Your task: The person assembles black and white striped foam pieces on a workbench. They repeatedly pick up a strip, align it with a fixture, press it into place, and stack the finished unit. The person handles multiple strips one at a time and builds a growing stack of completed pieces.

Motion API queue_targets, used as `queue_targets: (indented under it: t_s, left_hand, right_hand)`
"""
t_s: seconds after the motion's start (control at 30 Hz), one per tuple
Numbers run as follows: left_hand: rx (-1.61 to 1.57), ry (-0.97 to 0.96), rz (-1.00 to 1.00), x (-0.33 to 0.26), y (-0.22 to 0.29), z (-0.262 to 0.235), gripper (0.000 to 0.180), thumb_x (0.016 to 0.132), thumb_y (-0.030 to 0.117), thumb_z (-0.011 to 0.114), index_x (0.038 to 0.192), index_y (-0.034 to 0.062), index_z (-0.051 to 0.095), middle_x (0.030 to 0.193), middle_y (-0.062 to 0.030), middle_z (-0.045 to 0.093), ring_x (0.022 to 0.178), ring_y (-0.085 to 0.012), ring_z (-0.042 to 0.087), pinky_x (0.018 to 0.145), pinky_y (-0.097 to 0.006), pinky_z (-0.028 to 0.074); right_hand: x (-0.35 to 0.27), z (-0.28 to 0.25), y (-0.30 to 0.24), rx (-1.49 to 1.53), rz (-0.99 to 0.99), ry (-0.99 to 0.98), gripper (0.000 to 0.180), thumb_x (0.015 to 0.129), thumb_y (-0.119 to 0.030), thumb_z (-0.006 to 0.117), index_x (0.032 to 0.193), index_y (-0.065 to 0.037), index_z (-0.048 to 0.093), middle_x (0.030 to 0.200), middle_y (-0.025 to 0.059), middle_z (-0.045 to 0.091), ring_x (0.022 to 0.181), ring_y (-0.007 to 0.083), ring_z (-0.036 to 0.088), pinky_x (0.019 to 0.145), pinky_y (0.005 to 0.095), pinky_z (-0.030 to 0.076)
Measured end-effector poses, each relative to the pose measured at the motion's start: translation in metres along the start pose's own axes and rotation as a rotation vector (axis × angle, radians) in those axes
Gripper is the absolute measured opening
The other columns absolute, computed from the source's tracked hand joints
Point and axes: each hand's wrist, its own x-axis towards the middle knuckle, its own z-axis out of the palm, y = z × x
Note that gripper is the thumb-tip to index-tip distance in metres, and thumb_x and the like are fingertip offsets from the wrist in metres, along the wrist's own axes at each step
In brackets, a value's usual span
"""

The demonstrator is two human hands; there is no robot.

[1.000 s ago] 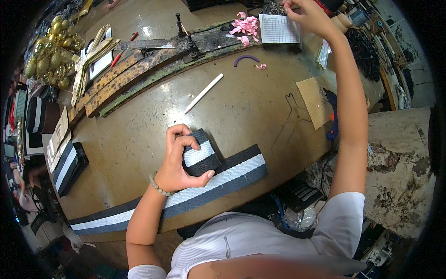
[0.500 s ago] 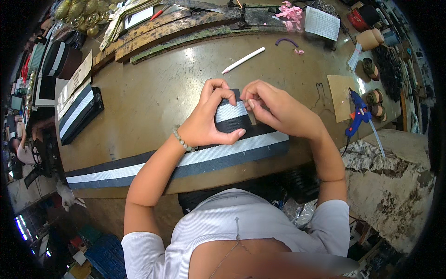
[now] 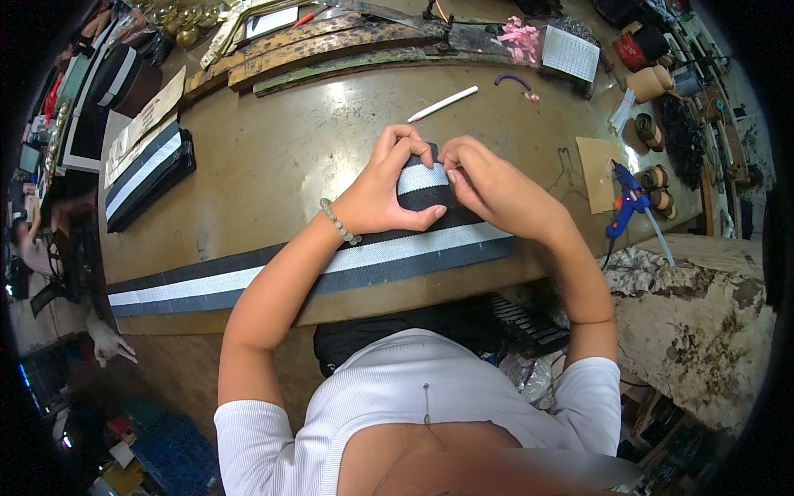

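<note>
A short piece of striped webbing (image 3: pixel 423 177), black and grey with a white band, stands between my hands above the worktable. My left hand (image 3: pixel 385 182), a beaded bracelet at its wrist, curves around the piece, fingers at its far edge and thumb on its near side. My right hand (image 3: pixel 500 186) is closed in a pinch against the piece's right edge; the fingertips hide what is between them. Just nearer to me lies a long flat strip of the same webbing (image 3: pixel 376 255), running left under my left forearm. I cannot tell whether the two are joined.
A white pen (image 3: pixel 444 104) lies beyond my hands on the brown table (image 3: pixel 273 149). Stacked striped webbing (image 3: pixel 149 180) sits at the left. At the right are a blue glue gun (image 3: pixel 631 201) and a sheet of brown card (image 3: pixel 597 172). Wooden boards (image 3: pixel 331 50) edge the far side.
The view has shifted a little, so the table's things appear slightly moved. My hands keep their hold on the webbing piece, with the right fingers closer to its far right corner.
</note>
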Motion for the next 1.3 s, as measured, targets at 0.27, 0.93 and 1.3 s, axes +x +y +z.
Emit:
queue_targets:
  t_s: [0.27, 0.93, 1.3]
  left_hand:
    - [0.008, 0.024, 0.025, 0.000, -0.002, 0.002, 0.060, 0.068, 0.032, 0.087, 0.112, 0.0100, 0.052, 0.120, -0.0168, 0.040, 0.121, -0.0347, 0.043, 0.108, -0.042, 0.037]
    - [0.028, 0.044, 0.082, -0.001, -0.010, 0.006, 0.057, 0.070, 0.033, 0.084, 0.110, 0.0086, 0.051, 0.120, -0.0170, 0.042, 0.125, -0.0359, 0.041, 0.112, -0.045, 0.033]
    - [0.038, 0.061, 0.113, -0.001, -0.012, 0.007, 0.058, 0.071, 0.033, 0.083, 0.113, 0.0083, 0.051, 0.119, -0.0153, 0.044, 0.123, -0.0334, 0.042, 0.111, -0.043, 0.034]
  right_hand:
    - [0.000, 0.013, -0.002, -0.039, -0.027, 0.100, 0.018, 0.097, -0.006, 0.055, 0.111, 0.001, 0.047, 0.108, 0.0219, 0.053, 0.097, 0.0448, 0.058, 0.082, 0.0480, 0.048]
    - [-0.007, 0.047, -0.010, -0.122, 0.075, 0.361, 0.024, 0.096, -0.003, 0.058, 0.120, 0.005, 0.056, 0.118, 0.0210, 0.061, 0.099, 0.0359, 0.067, 0.085, 0.0398, 0.053]
    - [-0.024, 0.097, -0.013, 0.245, 0.138, 0.752, 0.028, 0.101, -0.002, 0.052, 0.125, 0.002, 0.064, 0.120, 0.0129, 0.070, 0.107, 0.0164, 0.066, 0.090, 0.0297, 0.053]
